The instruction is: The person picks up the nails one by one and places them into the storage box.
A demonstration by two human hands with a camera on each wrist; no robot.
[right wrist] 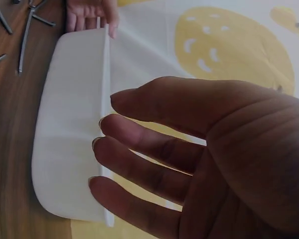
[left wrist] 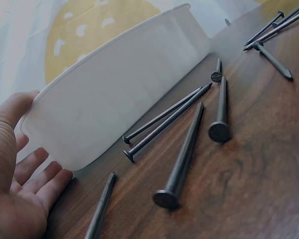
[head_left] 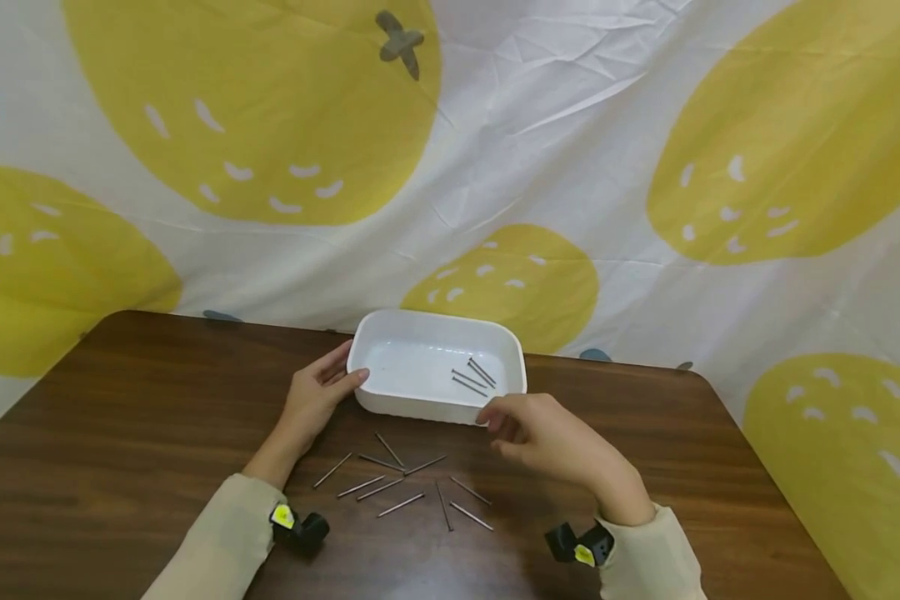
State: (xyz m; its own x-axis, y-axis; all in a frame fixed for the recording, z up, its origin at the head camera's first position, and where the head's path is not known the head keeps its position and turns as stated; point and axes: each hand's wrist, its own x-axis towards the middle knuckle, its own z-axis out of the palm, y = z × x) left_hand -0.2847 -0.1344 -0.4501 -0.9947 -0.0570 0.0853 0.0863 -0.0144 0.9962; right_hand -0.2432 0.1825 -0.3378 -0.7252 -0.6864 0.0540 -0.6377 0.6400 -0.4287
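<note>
A white rectangular dish stands at the far side of the table, with several nails lying in its right end. My left hand holds the dish's left end, thumb over the rim and the other fingers along the outside. Over the near right corner of the dish is my right hand. In the right wrist view its fingers are loosely bent beside the rim, with nothing between them and the thumb. Several more loose nails lie scattered on the wood in front of the dish.
The dark wooden table reaches back to a white cloth printed with large yellow fruit, which hangs right behind the dish. Each wrist carries a small black camera, one on the left and one on the right.
</note>
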